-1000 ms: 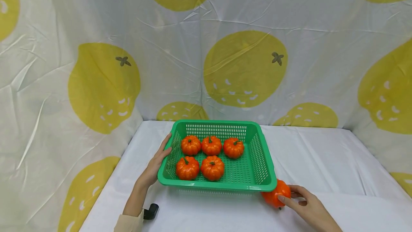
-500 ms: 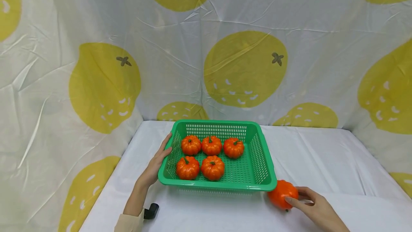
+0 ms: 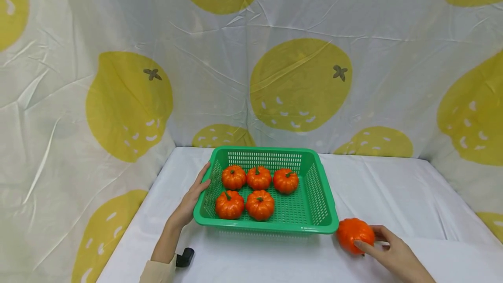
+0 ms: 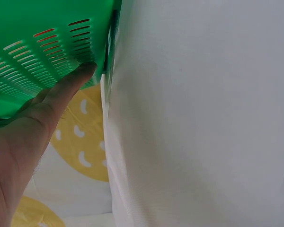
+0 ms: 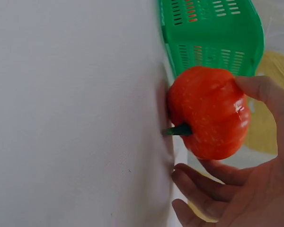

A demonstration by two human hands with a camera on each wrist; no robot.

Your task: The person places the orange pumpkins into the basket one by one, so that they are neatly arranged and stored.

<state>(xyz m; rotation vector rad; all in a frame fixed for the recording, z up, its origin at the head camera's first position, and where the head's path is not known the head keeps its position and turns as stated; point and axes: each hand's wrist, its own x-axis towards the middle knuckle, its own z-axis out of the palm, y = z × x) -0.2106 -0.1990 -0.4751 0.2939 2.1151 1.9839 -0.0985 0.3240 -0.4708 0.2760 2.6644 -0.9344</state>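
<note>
A green slotted basket (image 3: pixel 320 206) stands on the white cloth and holds several small orange pumpkins (image 3: pixel 259 204) in two rows. My left hand (image 3: pixel 195 193) rests against the basket's left wall with straight fingers (image 4: pixel 61 92) touching the green plastic (image 4: pixel 38 42). Just off the basket's front right corner, my right hand (image 3: pixel 367 237) grips another orange pumpkin (image 3: pixel 353 234). The right wrist view shows that pumpkin (image 5: pixel 208 113) tipped over, its green stem (image 5: pixel 180 130) pointing at the cloth, thumb on top and fingers (image 5: pixel 194 177) curled beneath it.
The table cloth (image 3: pixel 393 191) is white, with yellow lemon-print curtains (image 3: pixel 298 82) closing in the back and both sides. A small black object (image 3: pixel 184 257) lies by my left wrist. Bare cloth stretches to the right of the basket.
My right hand has slid the pumpkin a little to the right, away from the basket's front corner. The left hand and basket have stayed put.
</note>
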